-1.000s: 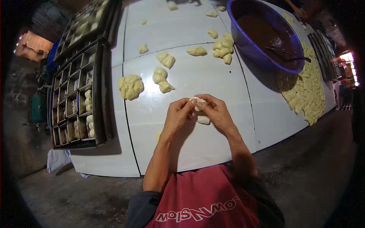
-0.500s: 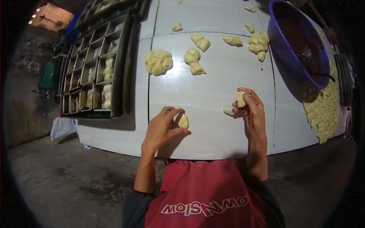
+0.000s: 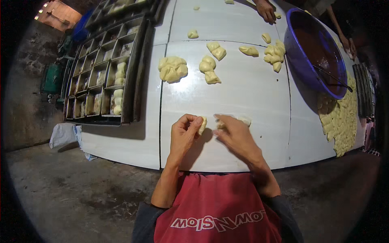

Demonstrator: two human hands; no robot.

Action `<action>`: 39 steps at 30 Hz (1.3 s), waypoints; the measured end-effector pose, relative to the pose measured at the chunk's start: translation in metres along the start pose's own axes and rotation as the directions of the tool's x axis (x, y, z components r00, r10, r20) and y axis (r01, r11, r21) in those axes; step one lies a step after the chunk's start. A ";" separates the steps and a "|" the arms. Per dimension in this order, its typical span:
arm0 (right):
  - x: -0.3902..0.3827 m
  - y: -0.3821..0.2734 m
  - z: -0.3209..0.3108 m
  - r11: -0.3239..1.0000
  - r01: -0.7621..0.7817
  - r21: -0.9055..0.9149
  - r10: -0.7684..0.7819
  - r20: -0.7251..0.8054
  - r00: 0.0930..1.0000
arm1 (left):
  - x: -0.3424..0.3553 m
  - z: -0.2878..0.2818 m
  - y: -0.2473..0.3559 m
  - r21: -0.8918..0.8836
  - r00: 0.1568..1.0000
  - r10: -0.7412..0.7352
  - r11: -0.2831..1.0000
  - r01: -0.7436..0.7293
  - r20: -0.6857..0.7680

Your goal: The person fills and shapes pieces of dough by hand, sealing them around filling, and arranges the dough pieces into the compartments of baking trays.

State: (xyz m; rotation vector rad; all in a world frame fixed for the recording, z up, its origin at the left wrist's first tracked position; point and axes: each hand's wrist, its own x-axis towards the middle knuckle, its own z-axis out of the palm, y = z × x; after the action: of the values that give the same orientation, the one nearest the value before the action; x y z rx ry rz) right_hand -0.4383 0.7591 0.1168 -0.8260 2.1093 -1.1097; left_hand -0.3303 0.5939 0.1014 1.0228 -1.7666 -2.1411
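My left hand (image 3: 183,137) pinches a small piece of pale yellow dough (image 3: 203,126) between thumb and fingers, just above the white table. Facing it, my right hand (image 3: 239,138) is slightly blurred, its fingers curled over another piece of dough (image 3: 220,124) that they partly hide. Just beyond the right hand's knuckles lies a small, paler dough lump (image 3: 245,120). Farther off on the tabletop are a dough cluster (image 3: 173,69), a knotted dough strip (image 3: 209,69), a folded piece (image 3: 216,50) and a pile of pieces (image 3: 275,54).
At left stands a dark metal rack of baking moulds (image 3: 97,75), two of them holding dough balls. A purple basin (image 3: 289,38) of brown liquid sits at right, beside a broad sheet of dough pieces (image 3: 338,127). Another person's hand (image 3: 266,11) reaches in at the far edge.
My right hand has moved left and lower with its dough, toward my left hand. The left hand has shifted slightly right, still pinching its dough. Another person's hand has appeared at the far edge.
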 end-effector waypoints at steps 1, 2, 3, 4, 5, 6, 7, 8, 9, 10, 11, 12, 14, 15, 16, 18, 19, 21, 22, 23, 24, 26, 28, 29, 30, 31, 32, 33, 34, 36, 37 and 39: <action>-0.003 0.014 0.007 0.942 0.225 -0.247 -0.221 0.043 0.974 | 0.002 0.004 -0.001 -0.022 1.000 -0.008 1.000 0.008 0.016; -0.004 0.017 0.016 0.876 0.335 -0.347 -0.327 0.082 0.941 | 0.003 0.003 -0.005 -0.032 1.000 0.003 0.999 -0.003 0.004; -0.004 0.018 0.020 0.877 0.337 -0.343 -0.330 0.080 0.940 | 0.003 0.001 -0.007 -0.028 1.000 0.005 1.000 -0.005 0.002; -0.003 0.019 0.020 0.887 0.326 -0.327 -0.356 -0.036 0.934 | 0.002 0.001 -0.008 0.039 1.000 0.005 0.999 -0.004 -0.008; -0.003 0.017 0.021 0.898 0.315 -0.307 -0.373 -0.151 0.915 | 0.002 0.002 -0.008 0.105 1.000 0.003 0.994 -0.001 -0.019; -0.001 0.015 0.020 0.955 0.239 -0.176 -0.278 -0.244 0.929 | 0.003 0.006 -0.009 0.115 1.000 0.016 0.993 -0.014 -0.023; 0.001 0.007 0.017 0.967 0.186 0.177 -0.136 -0.259 0.956 | 0.003 0.012 -0.008 0.117 1.000 0.016 0.993 -0.013 -0.020; 0.005 0.009 0.020 0.951 0.170 0.258 -0.113 -0.221 0.969 | 0.004 0.017 -0.008 0.132 0.999 0.034 0.991 -0.034 0.000; 0.008 0.013 0.023 0.929 0.149 0.338 -0.091 -0.181 0.979 | 0.004 0.022 -0.008 0.146 0.999 0.051 0.988 -0.053 0.020; 0.010 0.014 0.019 0.931 0.157 0.330 -0.096 -0.194 0.976 | 0.005 0.028 -0.003 0.137 0.998 0.067 0.988 -0.068 0.011; 0.011 0.014 0.015 0.814 0.035 0.579 0.028 -0.099 0.995 | 0.006 0.031 0.003 0.134 0.997 0.078 0.988 -0.080 0.023; 0.011 0.013 0.009 0.626 -0.094 0.774 0.120 0.024 0.993 | 0.005 0.033 0.009 0.152 0.996 0.079 0.985 -0.084 0.041; 0.013 0.019 -0.006 0.643 -0.044 0.764 0.123 -0.047 0.991 | 0.010 0.041 0.007 0.186 0.997 0.052 0.981 -0.061 0.053; 0.013 0.019 -0.015 0.661 0.006 0.750 0.121 -0.114 0.986 | 0.012 0.051 0.010 0.183 0.996 0.055 0.981 -0.066 0.065; 0.013 0.014 -0.020 0.627 0.017 0.779 0.161 -0.151 0.975 | 0.013 0.060 0.013 0.167 0.996 0.066 0.983 -0.074 0.055; 0.011 0.023 -0.032 0.608 0.048 0.792 0.177 -0.194 0.965 | 0.018 0.071 0.021 0.254 0.989 0.118 0.957 -0.137 0.089; 0.009 0.026 -0.039 0.590 0.071 0.804 0.191 -0.225 0.956 | 0.022 0.076 0.021 0.345 0.979 0.168 0.917 -0.198 0.115; 0.005 0.019 -0.056 0.576 0.080 0.813 0.219 -0.248 0.944 | 0.026 0.098 0.027 0.367 0.927 0.363 0.853 -0.371 0.091; 0.004 0.018 -0.059 0.562 0.112 0.819 0.213 -0.274 0.938 | 0.029 0.108 0.028 0.306 0.858 0.500 0.804 -0.510 0.118; 0.002 0.018 -0.062 0.549 0.144 0.823 0.207 -0.301 0.931 | 0.034 0.120 0.030 0.238 0.768 0.626 0.732 -0.638 0.133; 0.003 0.020 -0.063 0.476 0.202 0.856 0.187 -0.323 0.928 | 0.035 0.133 0.035 0.152 0.674 0.714 0.657 -0.738 0.187; -0.007 0.009 -0.073 0.258 0.260 0.930 0.217 -0.318 0.923 | 0.033 0.161 0.032 -0.012 0.607 0.734 0.640 -0.768 0.304; -0.011 -0.001 -0.085 0.209 0.279 0.937 0.257 -0.328 0.909 | 0.037 0.186 0.019 -0.238 0.616 0.733 0.678 -0.695 0.288; -0.011 -0.002 -0.092 0.160 0.327 0.931 0.252 -0.359 0.899 | 0.038 0.203 0.017 -0.271 0.600 0.739 0.672 -0.689 0.307; -0.012 0.001 -0.101 0.112 0.373 0.921 0.244 -0.389 0.888 | 0.035 0.217 0.013 -0.361 0.672 0.685 0.725 -0.587 0.282; -0.012 0.006 -0.110 0.126 0.398 0.909 0.246 -0.417 0.875 | 0.035 0.228 0.010 -0.440 0.740 0.618 0.761 -0.477 0.265; -0.011 0.010 -0.119 0.154 0.362 0.919 0.256 -0.391 0.884 | 0.046 0.232 0.004 -0.500 0.691 0.621 0.760 -0.416 0.369; -0.011 0.014 -0.127 0.180 0.323 0.929 0.267 -0.362 0.893 | 0.047 0.238 -0.002 -0.511 0.679 0.629 0.753 -0.414 0.377; -0.013 0.011 -0.144 0.162 0.275 0.948 0.292 -0.312 0.904 | 0.047 0.244 -0.002 -0.507 0.713 0.539 0.810 -0.293 0.449; -0.009 0.013 -0.179 0.320 0.375 0.870 0.273 -0.463 0.843 | 0.046 0.253 0.012 -0.490 0.708 0.396 0.868 -0.082 0.584; -0.004 0.016 -0.200 0.455 0.447 0.770 0.230 -0.587 0.776 | 0.049 0.251 0.017 -0.492 0.704 0.403 0.866 -0.087 0.585; 0.004 0.042 -0.264 0.834 0.336 0.439 0.126 -0.743 0.657 | 0.053 0.242 0.022 -0.314 0.687 0.196 0.948 0.049 0.700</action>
State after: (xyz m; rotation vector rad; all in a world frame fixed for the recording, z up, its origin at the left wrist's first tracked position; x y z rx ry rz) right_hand -0.6480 0.9018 0.2019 -0.1908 2.1267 -2.3038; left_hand -0.5219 0.7511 0.1148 -0.0340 -1.5640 -2.8808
